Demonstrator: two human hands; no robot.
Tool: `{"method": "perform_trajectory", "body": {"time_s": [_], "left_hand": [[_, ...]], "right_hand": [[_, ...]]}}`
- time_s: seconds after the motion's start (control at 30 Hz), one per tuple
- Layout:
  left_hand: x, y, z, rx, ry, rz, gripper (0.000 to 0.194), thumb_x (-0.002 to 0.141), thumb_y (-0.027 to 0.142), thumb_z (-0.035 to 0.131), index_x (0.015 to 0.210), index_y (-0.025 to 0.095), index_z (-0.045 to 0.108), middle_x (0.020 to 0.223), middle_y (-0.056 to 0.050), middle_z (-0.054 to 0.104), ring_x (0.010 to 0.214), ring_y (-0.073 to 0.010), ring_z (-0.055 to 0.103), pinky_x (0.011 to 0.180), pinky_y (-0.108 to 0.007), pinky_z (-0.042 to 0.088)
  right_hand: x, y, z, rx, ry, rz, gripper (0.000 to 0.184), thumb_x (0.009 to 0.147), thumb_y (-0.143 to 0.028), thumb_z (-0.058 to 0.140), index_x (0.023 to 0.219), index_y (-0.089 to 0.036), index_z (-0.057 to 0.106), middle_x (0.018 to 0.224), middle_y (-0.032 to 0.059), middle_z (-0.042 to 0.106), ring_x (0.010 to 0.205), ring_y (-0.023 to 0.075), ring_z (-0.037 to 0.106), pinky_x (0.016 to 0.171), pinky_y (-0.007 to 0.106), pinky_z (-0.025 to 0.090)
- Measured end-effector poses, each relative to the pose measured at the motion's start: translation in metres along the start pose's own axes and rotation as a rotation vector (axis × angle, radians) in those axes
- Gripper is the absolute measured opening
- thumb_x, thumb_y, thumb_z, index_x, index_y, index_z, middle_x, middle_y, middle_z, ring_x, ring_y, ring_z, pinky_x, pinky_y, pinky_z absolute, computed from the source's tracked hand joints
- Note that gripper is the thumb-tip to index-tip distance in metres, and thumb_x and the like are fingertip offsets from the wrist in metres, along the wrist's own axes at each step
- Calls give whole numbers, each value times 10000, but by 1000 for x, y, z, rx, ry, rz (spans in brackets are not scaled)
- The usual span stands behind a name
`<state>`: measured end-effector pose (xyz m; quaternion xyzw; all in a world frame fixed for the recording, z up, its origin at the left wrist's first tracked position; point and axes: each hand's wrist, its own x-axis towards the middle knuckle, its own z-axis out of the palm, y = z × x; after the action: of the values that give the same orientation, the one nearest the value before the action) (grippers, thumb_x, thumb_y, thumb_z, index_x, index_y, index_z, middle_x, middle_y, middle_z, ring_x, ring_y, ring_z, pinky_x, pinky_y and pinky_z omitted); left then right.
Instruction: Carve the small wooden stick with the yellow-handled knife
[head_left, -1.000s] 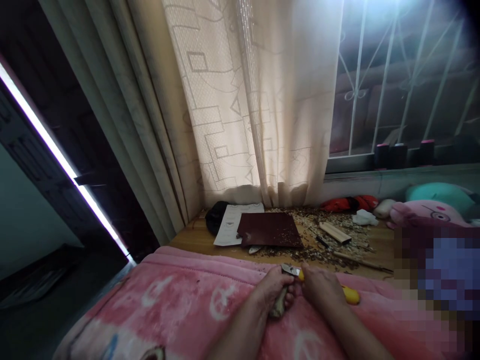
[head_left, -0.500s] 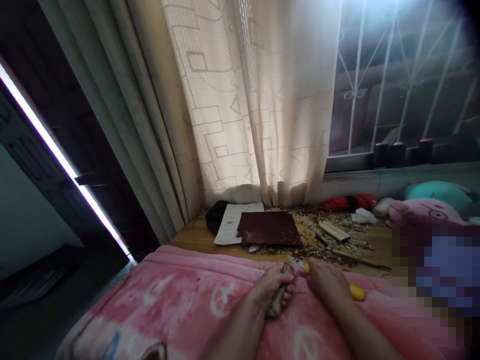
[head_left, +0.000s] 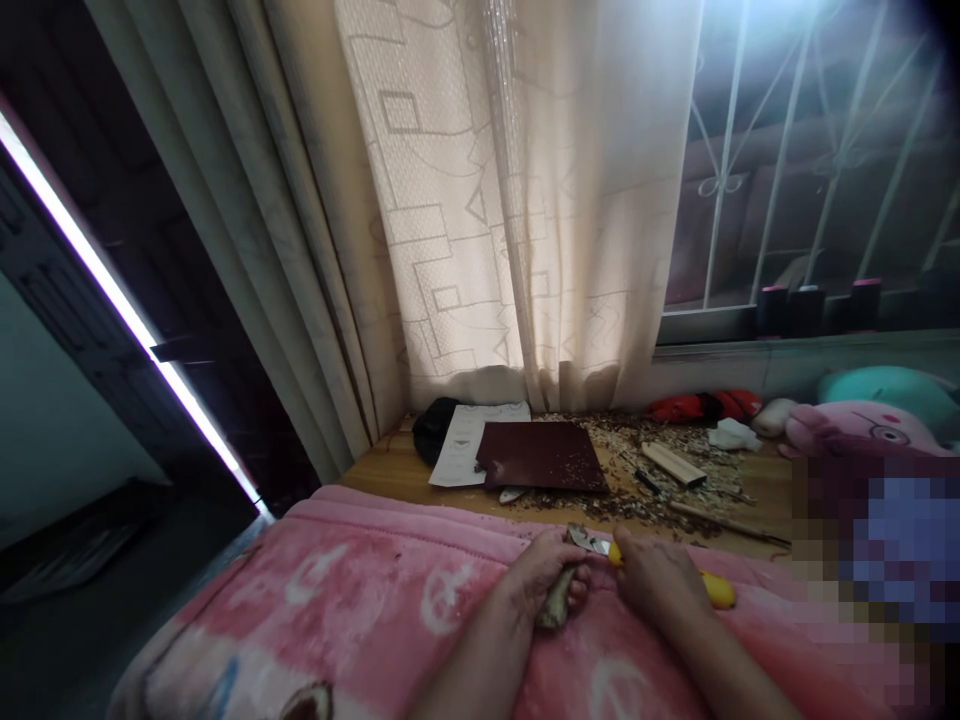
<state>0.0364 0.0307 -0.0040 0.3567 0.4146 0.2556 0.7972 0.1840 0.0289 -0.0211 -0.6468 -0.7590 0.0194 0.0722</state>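
My left hand [head_left: 544, 575] is closed round a short, greenish-brown piece that looks like wood or root [head_left: 554, 603]; its thick end sticks out below the fingers. In my right hand [head_left: 660, 575] is a yellow-handled knife [head_left: 718, 590], the handle showing on both sides of the fist. Its metal blade [head_left: 596, 544] points left and meets the top end of the piece near my left thumb. Both hands are over a pink patterned blanket [head_left: 360, 590].
Beyond the blanket, brown shavings litter a wooden surface [head_left: 405, 484]. On it lie a dark red board [head_left: 540, 455], printed papers [head_left: 459, 460], a pale wooden block [head_left: 673, 464], a thin stick [head_left: 727, 521] and a crumpled tissue [head_left: 733, 434]. A pink plush toy [head_left: 847, 428] sits at right.
The knife blade has moved left and down onto the top end of the held piece, from just beside it. The view has shifted slightly; both grips stay the same.
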Motion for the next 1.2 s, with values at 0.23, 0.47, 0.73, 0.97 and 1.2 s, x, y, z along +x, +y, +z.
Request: {"method": "perform_trajectory", "body": {"time_s": [0.23, 0.47, 0.73, 0.97, 1.2], "left_hand": [[-5, 2, 6, -6, 44, -35, 189, 614, 266, 500, 752, 164, 423, 460, 54, 388, 356, -30, 351, 352, -131, 232], [-5, 0, 6, 12, 107, -20, 187, 615, 245, 513, 776, 178, 445, 480, 47, 408, 383, -34, 357, 382, -146, 249], [-1, -4, 0, 13, 103, -4, 236, 613, 258, 519, 829, 191, 449, 521, 47, 420, 384, -25, 347, 387, -147, 248], [9, -10, -11, 16, 29, -20, 219, 605, 213, 487, 814, 181, 432, 496, 55, 377, 362, -19, 325, 360, -131, 217], [14, -13, -16, 34, -67, -26, 214, 601, 169, 446, 815, 170, 433, 502, 57, 359, 344, -13, 305, 339, -123, 219]], "right_hand": [[-1, 0, -2, -5, -23, 4, 221, 698, -220, 346, 846, -185, 505, 748, 69, 582, 712, 194, 526, 576, 268, 297], [0, 0, 0, -15, -17, -9, 219, 690, -204, 344, 835, -187, 508, 749, 69, 584, 710, 191, 525, 582, 271, 299], [1, -3, 2, -29, -38, 18, 254, 705, -204, 342, 899, -179, 505, 778, 81, 588, 724, 179, 527, 604, 271, 307], [1, -4, 0, -15, -39, 13, 233, 705, -195, 326, 852, -187, 506, 746, 65, 587, 697, 177, 532, 580, 263, 312], [4, -4, 2, 7, -42, 14, 226, 719, -220, 319, 853, -187, 499, 762, 71, 582, 714, 168, 531, 604, 263, 313]]}}
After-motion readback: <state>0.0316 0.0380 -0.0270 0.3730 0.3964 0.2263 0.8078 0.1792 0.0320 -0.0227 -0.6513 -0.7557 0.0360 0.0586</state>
